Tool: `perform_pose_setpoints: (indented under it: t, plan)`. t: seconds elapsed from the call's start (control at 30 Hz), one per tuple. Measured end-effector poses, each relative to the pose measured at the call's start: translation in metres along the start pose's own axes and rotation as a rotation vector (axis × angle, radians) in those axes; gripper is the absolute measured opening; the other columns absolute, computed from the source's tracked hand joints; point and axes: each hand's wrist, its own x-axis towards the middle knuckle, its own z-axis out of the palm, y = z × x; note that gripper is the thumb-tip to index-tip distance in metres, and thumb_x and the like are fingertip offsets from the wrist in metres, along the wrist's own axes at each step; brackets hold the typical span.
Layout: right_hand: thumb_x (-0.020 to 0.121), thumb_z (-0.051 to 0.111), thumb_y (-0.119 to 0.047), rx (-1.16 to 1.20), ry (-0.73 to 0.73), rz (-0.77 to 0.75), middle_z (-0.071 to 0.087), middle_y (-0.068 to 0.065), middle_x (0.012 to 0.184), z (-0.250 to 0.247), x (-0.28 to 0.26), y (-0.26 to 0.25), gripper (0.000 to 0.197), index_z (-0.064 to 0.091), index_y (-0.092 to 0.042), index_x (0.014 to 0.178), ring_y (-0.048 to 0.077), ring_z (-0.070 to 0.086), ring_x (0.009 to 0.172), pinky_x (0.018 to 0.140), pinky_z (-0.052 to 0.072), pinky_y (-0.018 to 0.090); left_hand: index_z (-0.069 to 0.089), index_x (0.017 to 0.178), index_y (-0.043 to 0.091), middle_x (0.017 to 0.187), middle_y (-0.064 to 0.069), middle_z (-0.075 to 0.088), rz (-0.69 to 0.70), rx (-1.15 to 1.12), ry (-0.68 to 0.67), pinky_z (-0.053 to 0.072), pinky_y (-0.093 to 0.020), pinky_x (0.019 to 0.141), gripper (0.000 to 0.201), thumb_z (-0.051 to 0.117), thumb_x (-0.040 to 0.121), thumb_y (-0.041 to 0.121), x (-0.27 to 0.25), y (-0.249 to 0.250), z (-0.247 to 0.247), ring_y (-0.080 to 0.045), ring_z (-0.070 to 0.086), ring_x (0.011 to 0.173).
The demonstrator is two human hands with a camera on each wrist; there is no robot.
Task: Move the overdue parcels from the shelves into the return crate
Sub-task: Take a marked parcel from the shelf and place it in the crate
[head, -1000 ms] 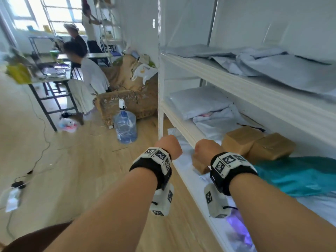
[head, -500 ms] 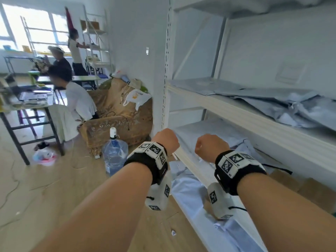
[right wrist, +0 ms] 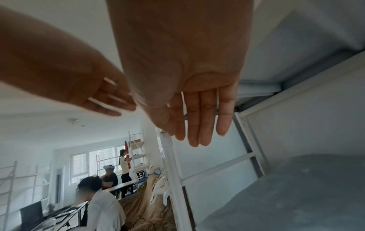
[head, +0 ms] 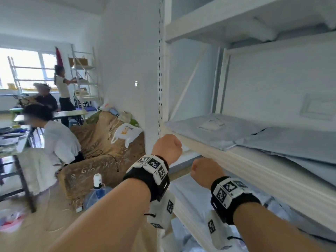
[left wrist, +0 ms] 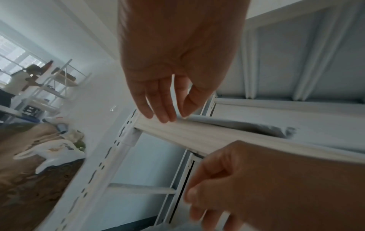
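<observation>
Flat grey mailer parcels (head: 214, 130) lie on the middle board of the white shelf unit (head: 254, 170); one carries a white label. My left hand (head: 168, 148) is at the shelf's front left corner, with straight fingertips (left wrist: 164, 115) by the board's edge, just short of the nearest grey parcel (left wrist: 247, 126). My right hand (head: 205, 171) hangs lower, in front of and below that board, fingers (right wrist: 197, 129) extended and holding nothing. More grey parcels (head: 190, 193) lie on the shelf below. No crate is in view.
The shelf's perforated upright post (head: 160, 88) stands just left of my left hand. Beyond it are a brown sofa (head: 101, 151), a water bottle (head: 97, 191) on the floor, and people at tables (head: 54, 139) and a far rack.
Both hands rose from the lower shelf to the middle board, and the view lifted with them. The brown boxes and teal parcel have dropped out of sight.
</observation>
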Motion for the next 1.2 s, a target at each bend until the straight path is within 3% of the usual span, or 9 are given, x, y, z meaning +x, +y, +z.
perform_pose_setpoints:
  t: [0.17,0.33,0.47,0.63,0.73,0.8,0.97,1.07,1.2]
  plan:
    - [0.09,0.052,-0.026,0.037,-0.07,-0.005,0.067,-0.002,0.095,0.007,0.025,-0.017,0.016,0.066,-0.019,0.094,0.019,0.062,0.091,0.076,0.05,0.03,0.072,0.102,0.013,0.113,-0.003,0.068,0.045,-0.121,0.132,0.044,-0.03,0.092,0.027,0.048,0.091,0.011,0.053,0.002,-0.011,-0.025,0.059,0.109]
    - [0.093,0.054,-0.022,0.052,-0.202,-0.048,0.068,0.002,0.11,-0.008,0.033,-0.022,0.022,0.07,-0.014,0.107,0.019,0.063,0.102,0.085,0.048,0.028,0.057,0.101,0.014,0.104,-0.006,0.055,0.09,0.009,-0.073,0.042,-0.028,0.081,0.012,0.054,0.09,0.016,0.107,0.007,-0.017,-0.025,0.053,0.094]
    - [0.095,0.057,-0.023,0.016,-0.299,0.0,0.067,0.003,0.12,-0.018,0.032,-0.03,0.027,0.068,-0.012,0.118,0.02,0.061,0.111,0.091,0.044,0.026,0.044,0.134,0.008,0.128,-0.008,0.055,0.081,0.126,-0.274,0.044,-0.027,0.086,0.064,0.058,0.087,0.049,0.139,0.002,-0.007,-0.026,0.056,0.11]
    - [0.097,0.056,-0.025,-0.005,-0.355,0.147,0.064,0.008,0.127,-0.023,0.036,-0.043,0.033,0.065,-0.008,0.124,0.019,0.06,0.113,0.097,0.045,0.026,0.034,0.142,0.013,0.143,-0.008,0.048,0.129,0.293,-0.339,0.041,-0.039,0.105,0.103,0.062,0.067,0.078,0.163,-0.001,-0.001,-0.029,0.051,0.125]
    - [0.1,0.046,-0.015,0.14,-0.357,0.27,0.057,0.029,0.127,-0.019,0.038,-0.05,0.04,0.052,0.009,0.132,0.002,0.06,0.077,0.064,0.041,0.007,0.03,0.147,0.012,0.149,-0.009,0.041,0.136,0.278,-0.388,0.036,-0.041,0.11,0.115,0.067,0.061,0.079,0.174,-0.008,-0.006,-0.03,0.043,0.133]
    - [0.1,0.048,-0.02,0.129,-0.343,0.345,0.065,0.023,0.115,-0.02,0.038,-0.052,0.039,0.055,0.003,0.131,0.007,0.053,0.081,0.056,0.033,0.006,0.033,0.146,0.01,0.15,-0.01,0.039,0.129,0.255,-0.421,0.036,-0.041,0.111,0.119,0.069,0.056,0.079,0.181,-0.013,-0.009,-0.031,0.041,0.135]
    - [0.096,0.057,-0.022,0.121,-0.272,0.447,0.071,0.009,0.112,-0.024,0.033,-0.056,0.029,0.066,-0.006,0.118,0.02,0.069,0.094,0.092,0.054,0.033,0.03,0.149,0.01,0.155,-0.015,0.031,0.192,0.348,-0.424,0.02,-0.041,0.119,0.112,0.054,0.067,0.083,0.177,-0.018,-0.014,-0.034,0.025,0.145]
    - [0.095,0.056,-0.02,0.142,-0.206,0.497,0.073,0.011,0.108,-0.025,0.028,-0.059,0.027,0.068,-0.003,0.113,0.024,0.07,0.098,0.09,0.056,0.038,0.039,0.143,0.011,0.149,-0.014,0.041,0.248,0.325,-0.429,0.018,-0.039,0.119,0.096,0.051,0.076,0.078,0.168,-0.02,-0.018,-0.031,0.033,0.141]
    - [0.094,0.052,-0.012,0.118,-0.078,0.558,0.074,0.011,0.103,-0.036,0.019,-0.069,0.025,0.069,-0.001,0.107,0.022,0.072,0.092,0.085,0.058,0.036,0.055,0.122,0.01,0.129,-0.01,0.058,0.304,0.186,-0.387,0.032,-0.035,0.111,0.063,0.064,0.083,0.058,0.162,-0.025,-0.02,-0.028,0.051,0.124]
